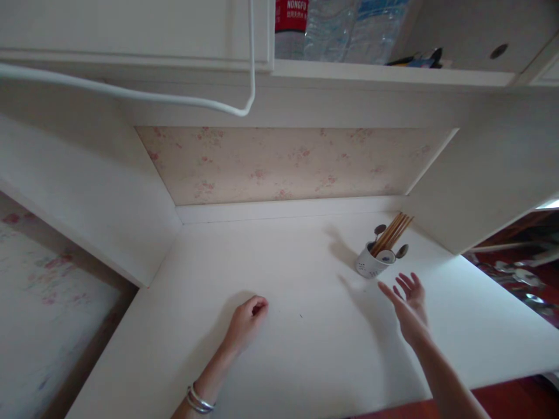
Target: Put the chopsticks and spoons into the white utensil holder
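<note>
My left hand rests on the white tabletop, curled into a loose fist with nothing visible in it; bangles circle that wrist. On the other side, my right hand is raised with fingers spread, just in front of a white utensil holder and apart from it. Several wooden chopsticks lean in the holder. Spoons stand there too, one spoon tilting over the right rim and another spoon at the back. Also inside is a pale round-ended utensil.
Side panels flank the tabletop, with floral wallpaper behind. Overhead, a shelf bears plastic bottles. A white bent rod or cable crosses the upper left. Cluttered shiny items sit beyond the right edge.
</note>
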A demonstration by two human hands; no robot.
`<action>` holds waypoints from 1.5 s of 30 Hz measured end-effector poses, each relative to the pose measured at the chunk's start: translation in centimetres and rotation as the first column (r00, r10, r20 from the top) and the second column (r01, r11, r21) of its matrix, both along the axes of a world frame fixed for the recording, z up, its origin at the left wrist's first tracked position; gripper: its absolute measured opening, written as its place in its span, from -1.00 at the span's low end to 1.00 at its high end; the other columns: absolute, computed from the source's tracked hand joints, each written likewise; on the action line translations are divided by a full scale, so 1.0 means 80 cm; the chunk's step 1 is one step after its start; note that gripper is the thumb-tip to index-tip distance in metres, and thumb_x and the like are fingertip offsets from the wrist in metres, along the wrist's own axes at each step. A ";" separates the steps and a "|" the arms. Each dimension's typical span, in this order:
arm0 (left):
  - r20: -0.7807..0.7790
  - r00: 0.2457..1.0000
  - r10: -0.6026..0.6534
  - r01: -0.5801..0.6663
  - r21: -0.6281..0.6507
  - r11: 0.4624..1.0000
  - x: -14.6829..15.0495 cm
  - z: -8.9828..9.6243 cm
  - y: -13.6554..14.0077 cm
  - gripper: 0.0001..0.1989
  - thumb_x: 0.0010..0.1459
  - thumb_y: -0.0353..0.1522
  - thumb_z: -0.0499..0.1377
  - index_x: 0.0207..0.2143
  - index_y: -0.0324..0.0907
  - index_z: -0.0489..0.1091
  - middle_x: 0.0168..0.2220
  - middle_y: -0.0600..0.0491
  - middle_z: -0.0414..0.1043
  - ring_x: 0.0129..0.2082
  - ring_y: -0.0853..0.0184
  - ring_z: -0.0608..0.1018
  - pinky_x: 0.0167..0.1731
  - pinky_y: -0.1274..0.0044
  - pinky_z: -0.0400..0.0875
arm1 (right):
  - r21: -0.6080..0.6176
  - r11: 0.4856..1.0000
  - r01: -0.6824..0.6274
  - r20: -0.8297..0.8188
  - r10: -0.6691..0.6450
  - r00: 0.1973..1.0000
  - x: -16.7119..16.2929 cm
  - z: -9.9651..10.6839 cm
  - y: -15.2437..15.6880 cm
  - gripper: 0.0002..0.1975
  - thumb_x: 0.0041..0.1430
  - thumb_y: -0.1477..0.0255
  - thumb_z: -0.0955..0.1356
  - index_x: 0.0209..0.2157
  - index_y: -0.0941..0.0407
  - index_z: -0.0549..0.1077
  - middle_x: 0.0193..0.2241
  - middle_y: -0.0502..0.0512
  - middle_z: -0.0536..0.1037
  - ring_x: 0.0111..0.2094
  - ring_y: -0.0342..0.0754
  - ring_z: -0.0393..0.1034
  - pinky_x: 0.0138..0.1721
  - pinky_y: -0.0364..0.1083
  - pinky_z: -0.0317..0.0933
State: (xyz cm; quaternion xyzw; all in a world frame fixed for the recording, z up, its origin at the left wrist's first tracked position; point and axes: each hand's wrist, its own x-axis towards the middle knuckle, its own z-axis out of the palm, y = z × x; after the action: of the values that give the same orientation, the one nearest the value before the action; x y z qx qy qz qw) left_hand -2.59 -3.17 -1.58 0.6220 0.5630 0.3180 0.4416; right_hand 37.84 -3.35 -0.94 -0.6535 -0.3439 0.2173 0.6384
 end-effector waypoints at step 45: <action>-0.040 0.995 -0.087 0.091 0.134 0.987 0.037 0.004 -0.002 -0.60 0.32 -0.17 -0.09 -0.45 -0.16 0.35 -0.46 0.07 0.40 -0.43 0.35 0.40 -0.40 0.57 0.23 | -0.227 0.666 -0.711 0.383 0.732 0.563 -0.291 -0.044 -0.013 -0.78 0.04 0.66 0.19 -0.45 0.10 0.37 -0.50 -0.01 0.48 -0.45 -0.11 0.35 -0.38 -0.20 0.16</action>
State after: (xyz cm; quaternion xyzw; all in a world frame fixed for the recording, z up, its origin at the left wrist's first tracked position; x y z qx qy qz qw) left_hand 0.37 -3.34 -1.27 0.6806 0.5192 0.3247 0.4022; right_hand 14.54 -4.42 -4.48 -0.5016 -0.7107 0.3121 0.3820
